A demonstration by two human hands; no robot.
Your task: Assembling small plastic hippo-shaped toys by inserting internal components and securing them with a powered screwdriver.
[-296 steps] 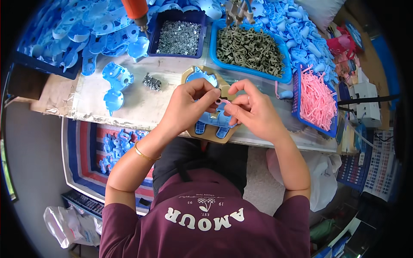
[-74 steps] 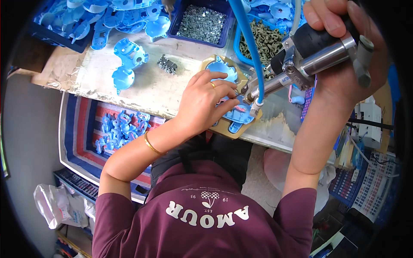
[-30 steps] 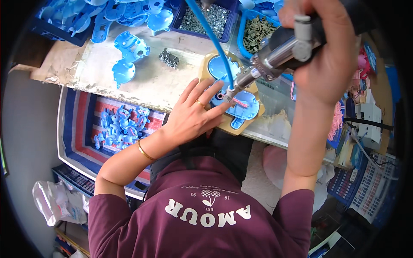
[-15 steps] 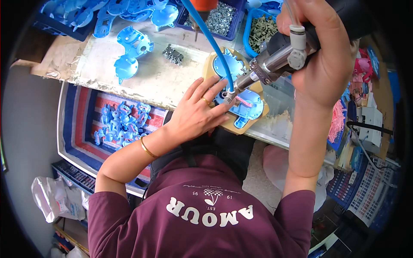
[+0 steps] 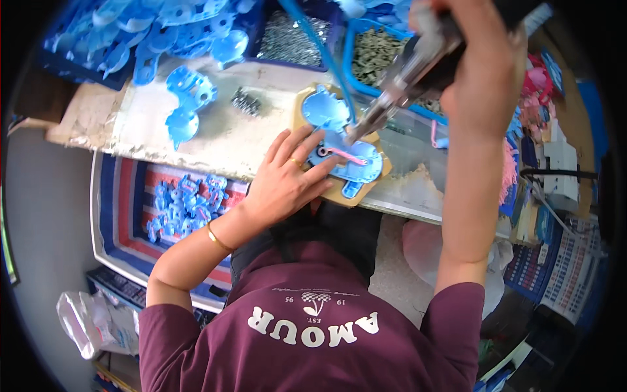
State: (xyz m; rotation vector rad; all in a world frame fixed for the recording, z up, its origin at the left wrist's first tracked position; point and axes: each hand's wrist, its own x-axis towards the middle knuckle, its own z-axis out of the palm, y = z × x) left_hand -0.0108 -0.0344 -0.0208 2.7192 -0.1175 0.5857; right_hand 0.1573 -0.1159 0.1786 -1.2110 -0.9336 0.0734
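My left hand (image 5: 287, 173) lies with spread fingers on a light blue plastic shell (image 5: 362, 166), its fingertips beside a small round hole. A pink strip (image 5: 349, 157) runs across this shell. The shell sits in a tan holding block (image 5: 336, 195), along with another rounded blue shell (image 5: 324, 108) at the far side. My right hand (image 5: 483, 85) is wrapped around a power screwdriver (image 5: 401, 81), smeared by motion. Its metal nose points down at the blue shell near my left fingers; whether it touches is unclear. A blue hose (image 5: 320, 42) leads toward the nose.
A small heap of screws (image 5: 246, 102) and loose blue shells (image 5: 183, 108) lie on the worktable. Behind are a screw tray (image 5: 294, 39), a bin of greenish pieces (image 5: 375, 59) and piled blue shells (image 5: 157, 39). Below left, a striped-lined bin (image 5: 124, 215) holds blue parts.
The screwdriver has lifted and its nose has moved away from my left fingers, uncovering the round hole and more of the pink strip. The whole view has shifted slightly.
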